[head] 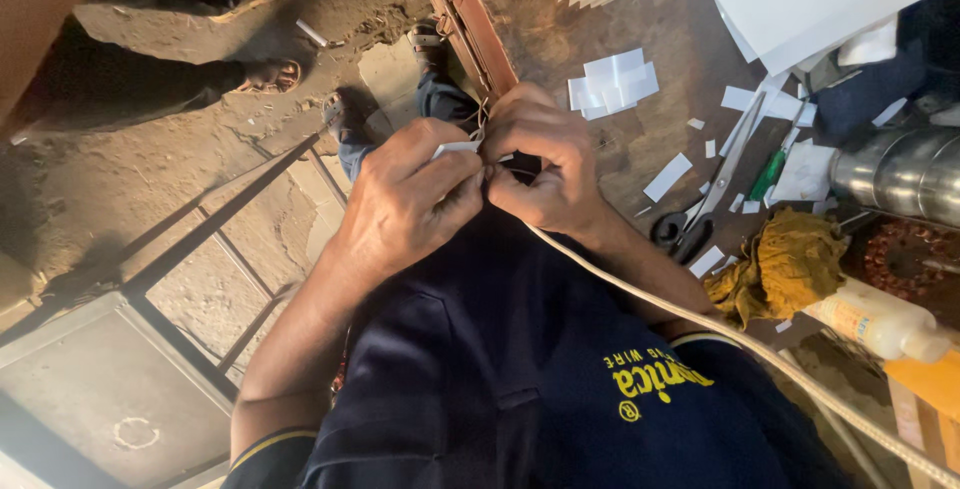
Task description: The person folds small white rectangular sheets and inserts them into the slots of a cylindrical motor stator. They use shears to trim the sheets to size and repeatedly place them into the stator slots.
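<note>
- Left hand [405, 199]: fingers curled, thumb and fingertips pinching a small white paper strip [455, 148] at its upper edge.
- Right hand [545, 164]: closed in a loose fist just right of the strip, fingertips pressed against those of the left hand; exact contents hidden by the knuckles.
- White cord [700, 324]: emerging from beneath the right hand, trailing down and right of the strip across the dark shirt, slack.
- Paper strip: held between both hands, above the chest, touching left fingertips, partly hidden.
- Likely risk: strip slipping or creasing, given the narrow pinch and crowded fingertips.
- Likely risk: cord snagging on the right forearm and tugging the work, given its slack run below the wrist.
- Right of the strip, on the table [620, 19]: cut white paper pieces [612, 84], scissors [700, 214], yellow rag [780, 264], white bottle [880, 321].
- Left of the strip: bare floor, metal frame [200, 239], another person's sandalled feet [270, 74].
</note>
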